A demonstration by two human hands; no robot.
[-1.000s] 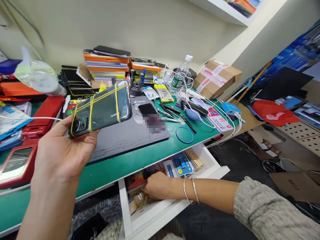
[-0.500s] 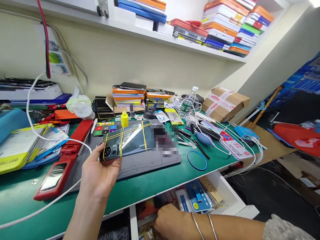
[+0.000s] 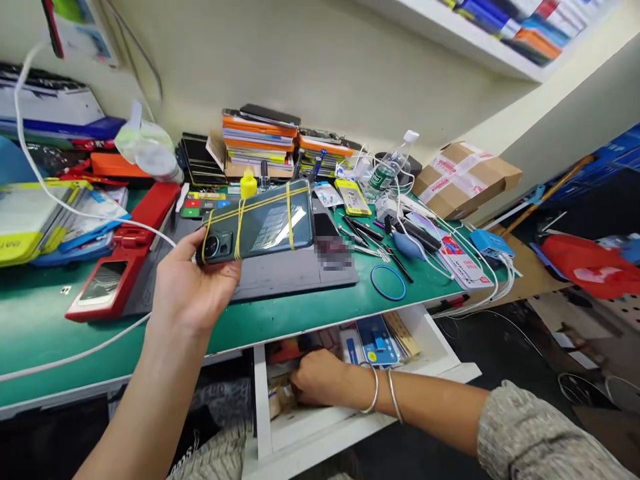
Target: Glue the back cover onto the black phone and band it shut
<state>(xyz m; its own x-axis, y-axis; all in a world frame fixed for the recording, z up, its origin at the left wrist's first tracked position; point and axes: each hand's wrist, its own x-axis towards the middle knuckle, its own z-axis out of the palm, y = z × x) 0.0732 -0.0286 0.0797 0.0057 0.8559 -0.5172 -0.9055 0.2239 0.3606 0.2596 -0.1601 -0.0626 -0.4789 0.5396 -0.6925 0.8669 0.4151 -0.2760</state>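
My left hand (image 3: 193, 293) is closed around one end of a dark smartphone (image 3: 273, 223), held above the grey work mat (image 3: 300, 273). The phone's back faces up, its camera ring is near my thumb, and yellow rubber bands (image 3: 240, 227) wrap around it. Down in the open white drawer (image 3: 435, 337), my right hand (image 3: 320, 380) reaches into the front left part, beside small yellowish items (image 3: 280, 400). Its fingers point down and are hidden, so what they touch cannot be seen. Blue and white packets (image 3: 377, 340) lie behind that hand.
A red clamp-like tool (image 3: 115, 280) and a white cable (image 3: 100, 343) lie left on the green bench. To the right are a blue ring (image 3: 388, 283), a blue air blower (image 3: 407, 245), a water bottle (image 3: 390, 167) and a cardboard box (image 3: 465, 177).
The view has tilted downward, showing more of the drawer. My left hand still holds the banded phone. My right hand stays down in the drawer, with more of its forearm visible.
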